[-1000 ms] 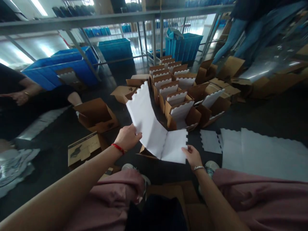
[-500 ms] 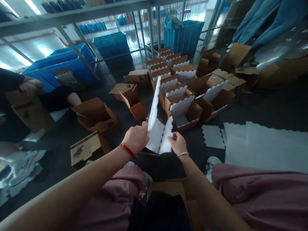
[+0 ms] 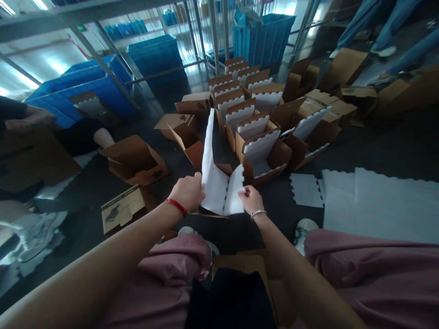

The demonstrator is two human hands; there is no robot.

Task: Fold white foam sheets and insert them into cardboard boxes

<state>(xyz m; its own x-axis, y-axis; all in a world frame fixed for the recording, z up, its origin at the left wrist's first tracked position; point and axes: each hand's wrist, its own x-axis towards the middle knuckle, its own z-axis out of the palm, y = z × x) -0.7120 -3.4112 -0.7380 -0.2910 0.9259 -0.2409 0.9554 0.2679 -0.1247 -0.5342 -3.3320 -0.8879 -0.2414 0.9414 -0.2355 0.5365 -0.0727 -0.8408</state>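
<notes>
A white foam sheet with notched edges is bent along its slots into upright sides and a flat middle, in front of me. My left hand grips its taller left side, fingers closed. The lower right side is pinched between the thumb and fingers of my right hand. Beneath and behind the sheet, a brown cardboard box shows only at its edges; the rest is hidden by the foam.
Several cardboard boxes with white foam linings stand in rows ahead. Unlined boxes lie to the left. Flat foam sheets are on the floor at right. A co-worker's hand is at far left; another person's legs are at upper right.
The foam sheet and my left hand have shifted slightly left, and the sheet's sides stand wider apart. Both hands keep their hold. The legs at upper right have moved.
</notes>
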